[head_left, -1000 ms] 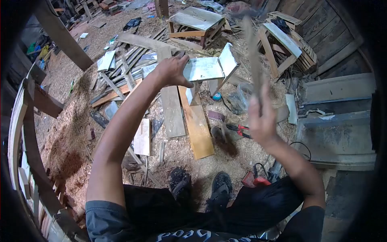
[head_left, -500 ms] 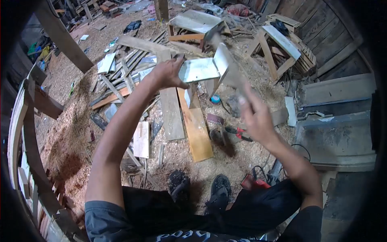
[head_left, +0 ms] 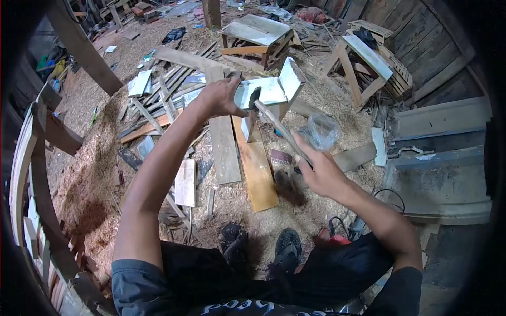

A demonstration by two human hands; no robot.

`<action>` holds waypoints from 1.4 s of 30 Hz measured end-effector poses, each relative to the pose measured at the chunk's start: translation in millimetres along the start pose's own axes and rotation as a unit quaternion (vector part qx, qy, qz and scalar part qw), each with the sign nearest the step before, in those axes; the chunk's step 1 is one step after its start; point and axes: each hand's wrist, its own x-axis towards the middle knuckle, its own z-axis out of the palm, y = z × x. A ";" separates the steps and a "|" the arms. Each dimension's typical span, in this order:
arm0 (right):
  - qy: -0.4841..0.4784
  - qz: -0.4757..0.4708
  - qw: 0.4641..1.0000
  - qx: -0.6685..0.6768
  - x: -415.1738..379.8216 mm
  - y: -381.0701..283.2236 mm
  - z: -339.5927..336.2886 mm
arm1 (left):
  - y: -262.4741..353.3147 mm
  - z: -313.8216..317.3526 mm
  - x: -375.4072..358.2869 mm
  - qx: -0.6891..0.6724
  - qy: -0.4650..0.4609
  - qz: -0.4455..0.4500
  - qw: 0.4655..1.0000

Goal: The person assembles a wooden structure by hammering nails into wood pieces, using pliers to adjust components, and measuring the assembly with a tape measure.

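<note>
A whitish wooden board assembly (head_left: 271, 90) is held up in front of me, a short upright piece (head_left: 291, 80) standing at its right end. My left hand (head_left: 220, 97) is closed round its left end, fingers on the far edge and thumb at the near one. A hammer (head_left: 279, 127) is gripped by its wooden handle in my right hand (head_left: 319, 171). Its dark head (head_left: 255, 97) is at the board's top face, close to my left thumb. Whether a nail is under the head I cannot make out.
Loose planks, a yellowish board (head_left: 255, 179) and wood shavings lie below my hands. A low wooden bench (head_left: 258, 29) stands beyond, another wooden stand (head_left: 369, 55) to its right. A clear plastic bag (head_left: 321, 131) and a red power tool (head_left: 334, 239) are on the right.
The hammer, raised and blurred to the right before, has swung down and left onto the board. My right hand has moved slightly down and left. My left hand keeps its grip.
</note>
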 end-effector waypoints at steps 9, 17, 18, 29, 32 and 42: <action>0.016 -0.017 0.999 -0.038 3.7 2.1 1.1 | 6.3 -5.5 3.4 0.032 -0.039 -0.007 0.999; -0.009 0.026 0.998 -0.056 -6.9 17.2 17.8 | 5.6 2.3 1.1 0.037 0.017 0.030 0.999; -0.047 0.088 0.995 -0.001 -1.7 -1.8 3.9 | 8.7 -1.7 2.0 0.032 -0.004 0.029 0.999; 0.035 0.005 0.999 0.024 3.7 -9.1 -1.4 | 7.5 0.8 7.5 0.032 -0.020 0.027 0.999; 0.115 -0.013 0.993 0.018 -1.0 -2.2 3.4 | 11.4 -0.4 5.9 0.010 -0.033 0.022 0.999; 0.077 0.039 0.996 -0.004 -2.1 4.0 1.1 | 11.5 -0.8 7.6 0.021 0.000 0.037 0.999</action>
